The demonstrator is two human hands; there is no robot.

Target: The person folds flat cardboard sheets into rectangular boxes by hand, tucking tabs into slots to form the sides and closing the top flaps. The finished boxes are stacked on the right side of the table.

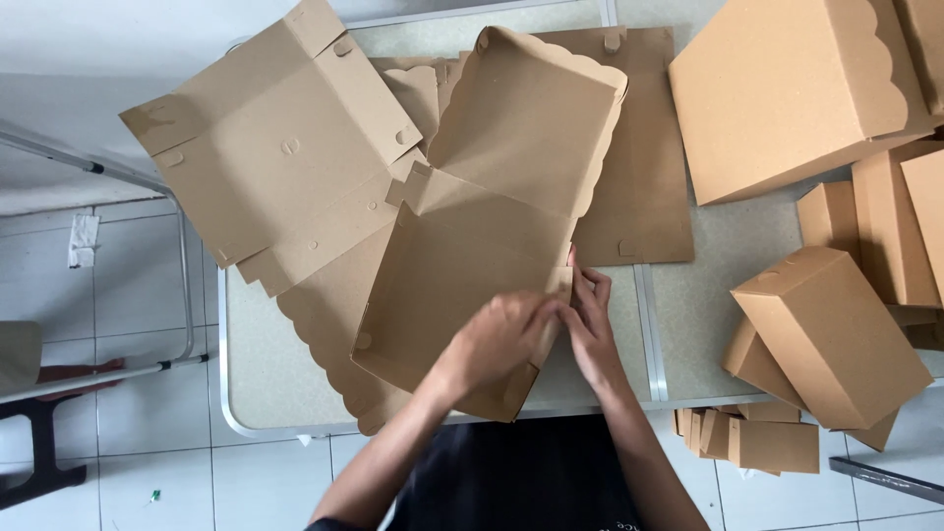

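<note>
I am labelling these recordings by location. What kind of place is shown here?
Probably a small packing workspace. Both hands fold a half-assembled brown cardboard box on a grey folding table, with flat scalloped cardboard blanks and finished closed boxes around it.

- A small packing workroom, makeshift rather than industrial
- Flat brown cardboard blanks [285, 147] lie stacked on a metal-edged folding bench [688, 295]
- Finished cardboard boxes [836, 334] pile up at one side
- Plain white tiled floor [147, 462] runs beneath
</note>
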